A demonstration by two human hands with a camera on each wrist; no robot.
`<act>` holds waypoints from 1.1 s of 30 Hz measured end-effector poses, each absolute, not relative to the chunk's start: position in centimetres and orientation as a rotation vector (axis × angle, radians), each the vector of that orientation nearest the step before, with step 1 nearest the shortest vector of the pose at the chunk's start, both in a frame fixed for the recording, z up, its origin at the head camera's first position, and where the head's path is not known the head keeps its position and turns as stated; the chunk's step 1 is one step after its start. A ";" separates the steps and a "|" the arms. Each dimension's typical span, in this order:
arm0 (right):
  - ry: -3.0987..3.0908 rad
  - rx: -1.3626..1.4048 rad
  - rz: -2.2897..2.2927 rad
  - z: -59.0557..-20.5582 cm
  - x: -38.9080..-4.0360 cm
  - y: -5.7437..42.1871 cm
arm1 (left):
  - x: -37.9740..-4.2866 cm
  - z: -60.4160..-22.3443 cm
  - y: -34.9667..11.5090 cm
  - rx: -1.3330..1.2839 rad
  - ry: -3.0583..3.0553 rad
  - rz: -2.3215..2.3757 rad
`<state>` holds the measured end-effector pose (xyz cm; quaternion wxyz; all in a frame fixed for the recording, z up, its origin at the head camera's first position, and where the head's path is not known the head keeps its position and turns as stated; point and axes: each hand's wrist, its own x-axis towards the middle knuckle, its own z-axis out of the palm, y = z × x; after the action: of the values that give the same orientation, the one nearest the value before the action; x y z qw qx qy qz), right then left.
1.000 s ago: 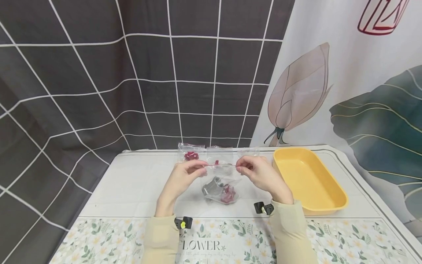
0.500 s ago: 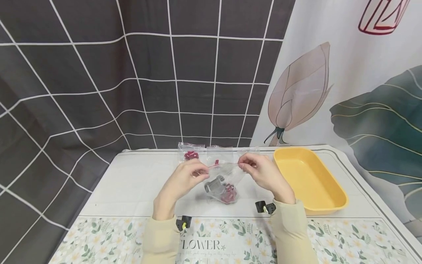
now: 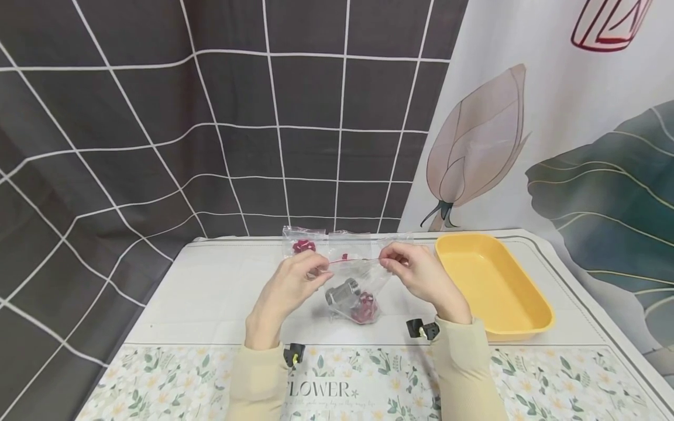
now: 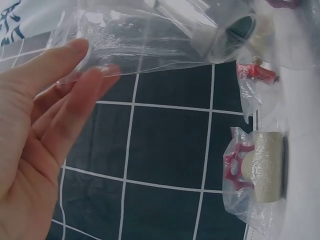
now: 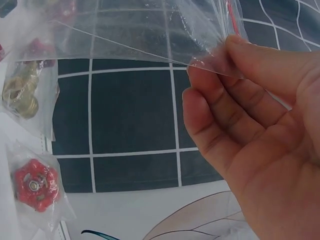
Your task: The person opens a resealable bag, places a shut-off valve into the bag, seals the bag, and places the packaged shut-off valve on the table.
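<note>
A clear zip bag (image 3: 354, 270) with a red line along its top hangs between my two hands. My left hand (image 3: 291, 286) pinches its top left corner with thumb and fingers. The opposite corner is pinched by my right hand (image 3: 425, 282); the right wrist view shows thumb and forefinger on the red zip strip (image 5: 232, 20). Inside the bag lies a grey valve, its pipe body (image 3: 342, 294) at the left and its dark red handwheel (image 3: 365, 308) at the lower right. The open pipe end (image 4: 239, 32) shows through the plastic in the left wrist view.
Behind the hands, several more bagged valves lie along the table's back edge, one with a red handwheel (image 3: 304, 245). A beige valve body (image 4: 268, 167) and a brass valve (image 5: 22, 95) show in the wrist views. A yellow tray (image 3: 495, 286) stands at the right.
The bag has shifted and the grey pipe body inside now lies slanted, more plainly visible. My right hand has moved slightly up and right; both hands keep their pinch.
</note>
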<state>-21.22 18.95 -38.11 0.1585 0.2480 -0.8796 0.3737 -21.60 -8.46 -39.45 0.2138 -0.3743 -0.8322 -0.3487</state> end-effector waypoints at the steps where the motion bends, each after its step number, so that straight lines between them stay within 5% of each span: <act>1: -2.512 0.712 1.070 -38.1 -21.2 19.0 | -21.6 -39.5 -8.4 -1.042 -2.290 -0.954; 11: -2.504 0.714 1.080 -38.0 -21.2 19.0 | -22.1 -40.2 -8.2 -1.029 -2.095 -0.754; 21: -2.506 0.727 1.106 -37.9 -21.3 19.3 | -22.0 -39.7 -7.5 -1.071 -2.254 -1.186; 33: -2.482 0.748 1.085 -38.1 -21.4 19.2 | -22.3 -40.2 -8.1 -0.993 -2.110 -0.861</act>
<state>-21.35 19.22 -38.06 0.1650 0.2624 -0.8711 0.3808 -22.28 -8.10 -40.22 0.3218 -0.3781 -0.8037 -0.3280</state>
